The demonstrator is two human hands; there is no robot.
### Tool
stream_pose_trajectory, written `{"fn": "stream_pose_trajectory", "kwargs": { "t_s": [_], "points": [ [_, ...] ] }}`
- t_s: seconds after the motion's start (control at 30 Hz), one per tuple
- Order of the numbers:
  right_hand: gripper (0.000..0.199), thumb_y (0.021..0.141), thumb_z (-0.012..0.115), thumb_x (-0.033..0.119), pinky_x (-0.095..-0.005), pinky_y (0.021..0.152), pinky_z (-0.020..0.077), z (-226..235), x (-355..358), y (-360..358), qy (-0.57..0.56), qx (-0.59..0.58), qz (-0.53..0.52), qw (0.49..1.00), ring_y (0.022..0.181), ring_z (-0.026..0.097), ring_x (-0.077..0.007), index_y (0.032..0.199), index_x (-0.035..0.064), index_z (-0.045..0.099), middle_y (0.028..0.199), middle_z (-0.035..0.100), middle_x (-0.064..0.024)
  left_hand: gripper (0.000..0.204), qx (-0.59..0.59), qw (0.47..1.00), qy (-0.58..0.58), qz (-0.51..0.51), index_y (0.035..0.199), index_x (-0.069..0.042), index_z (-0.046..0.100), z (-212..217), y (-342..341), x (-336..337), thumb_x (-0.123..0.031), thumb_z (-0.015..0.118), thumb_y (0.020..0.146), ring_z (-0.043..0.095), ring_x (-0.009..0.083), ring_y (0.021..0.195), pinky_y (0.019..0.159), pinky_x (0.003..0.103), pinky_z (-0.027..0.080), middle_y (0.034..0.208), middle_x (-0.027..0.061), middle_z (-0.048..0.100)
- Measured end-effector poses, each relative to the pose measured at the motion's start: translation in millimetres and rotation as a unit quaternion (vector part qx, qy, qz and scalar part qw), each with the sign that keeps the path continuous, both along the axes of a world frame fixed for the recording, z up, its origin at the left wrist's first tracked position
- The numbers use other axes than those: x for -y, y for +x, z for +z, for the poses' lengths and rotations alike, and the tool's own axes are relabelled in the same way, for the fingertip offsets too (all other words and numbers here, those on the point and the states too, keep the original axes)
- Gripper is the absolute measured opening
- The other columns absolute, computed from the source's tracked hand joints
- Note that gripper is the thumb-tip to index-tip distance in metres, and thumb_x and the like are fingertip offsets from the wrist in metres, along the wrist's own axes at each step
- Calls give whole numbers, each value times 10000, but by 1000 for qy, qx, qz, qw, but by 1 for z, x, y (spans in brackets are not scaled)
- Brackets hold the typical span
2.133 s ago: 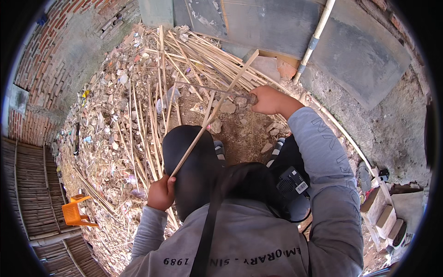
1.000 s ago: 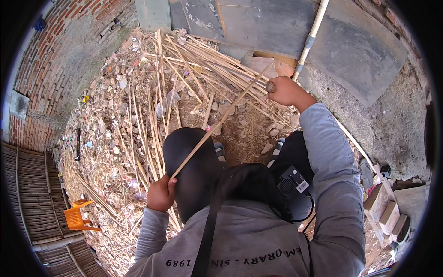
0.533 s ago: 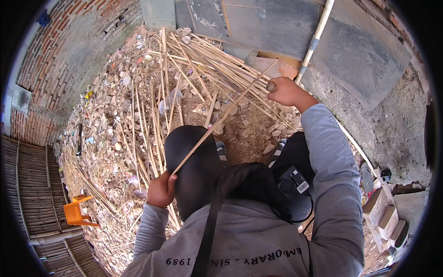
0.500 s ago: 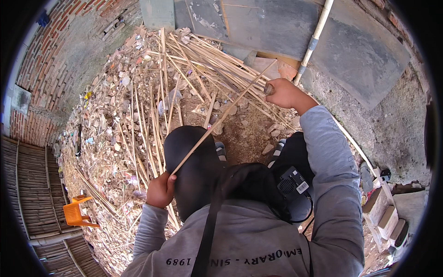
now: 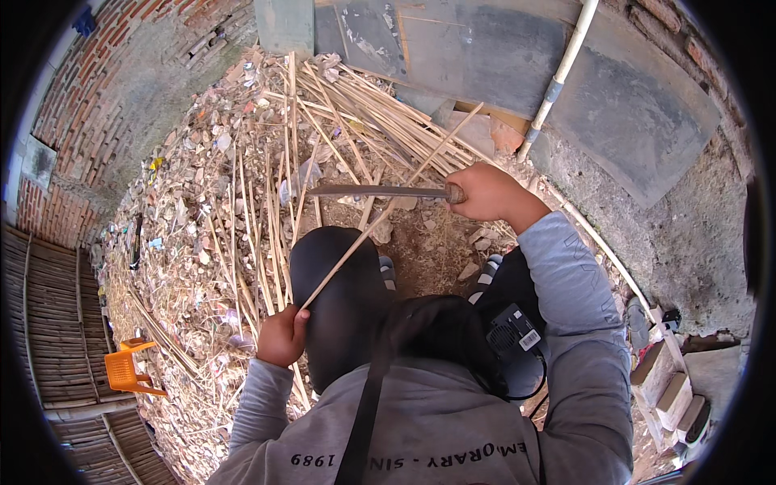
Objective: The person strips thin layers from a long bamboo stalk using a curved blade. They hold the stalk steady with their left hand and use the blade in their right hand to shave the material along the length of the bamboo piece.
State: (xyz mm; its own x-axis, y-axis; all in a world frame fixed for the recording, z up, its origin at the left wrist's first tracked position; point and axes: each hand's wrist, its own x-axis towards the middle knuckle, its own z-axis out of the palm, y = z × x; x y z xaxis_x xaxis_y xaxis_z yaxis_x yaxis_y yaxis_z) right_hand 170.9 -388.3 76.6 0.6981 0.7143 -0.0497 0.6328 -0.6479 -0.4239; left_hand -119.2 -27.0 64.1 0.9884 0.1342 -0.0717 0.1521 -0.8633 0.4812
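My left hand is closed round the near end of a long thin bamboo strip, beside my left knee. The strip slants up and away to the right, past my knee toward a pile of strips. In my right hand is the handle of a machete, its long flat blade pointing left. The blade crosses the strip near its middle; whether the two touch I cannot tell. Under the blade lie soil and a few stones.
Many bamboo strips are heaped ahead, and more lie loose on the rubble-strewn ground at left. A pale pole leans by dark panels. An orange plastic chair is far left; blocks stand at right.
My right hand has come down and a little toward me, and the machete blade now shows broadside across the strip. My left hand keeps its hold, almost unmoved.
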Motion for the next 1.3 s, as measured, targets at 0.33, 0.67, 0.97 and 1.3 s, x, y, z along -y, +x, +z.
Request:
{"fn": "stream_pose_trajectory", "kwargs": {
  "t_s": [0.33, 0.67, 0.97, 1.3],
  "points": [
    [432, 917, 760, 292, -338, 636, 508, 10, -3, -4, 283, -199, -84, 935, 730, 604, -143, 1296, 118, 650, 1110, 684, -47, 421, 10, 998, 65, 4, 809, -32, 567, 3, -3, 4, -394, 528, 1021, 607, 468, 634, 565, 539, 455, 666, 228, 596],
    [306, 915, 754, 245, -240, 523, 445, -1, -1, 5, 319, -307, -127, 888, 621, 535, -63, 1151, 63, 685, 868, 668, 5, 472, 123, 988, 62, -70, 1038, 4, 664, 55, 16, -12, -420, 763, 857, 651, 423, 917, 803, 481, 521, 996, 208, 653],
    [304, 924, 742, 230, -239, 507, 438, -2, 0, 5, 294, -302, -149, 894, 585, 520, -59, 1167, 57, 684, 862, 673, 10, 587, 621, 707, -69, -330, 1421, -240, 549, 249, 25, 50, -442, 741, 905, 552, 172, 1071, 831, 343, 430, 1312, -15, 603],
    [364, 884, 781, 333, -280, 614, 522, 1, 7, 5, 243, -314, -153, 905, 789, 629, -112, 1175, 128, 702, 992, 716, -23, 447, 580, 692, -88, -420, 1316, -213, 568, 278, 29, 61, -426, 692, 943, 569, 135, 948, 784, 360, 407, 1207, -45, 589]
  ]
}}
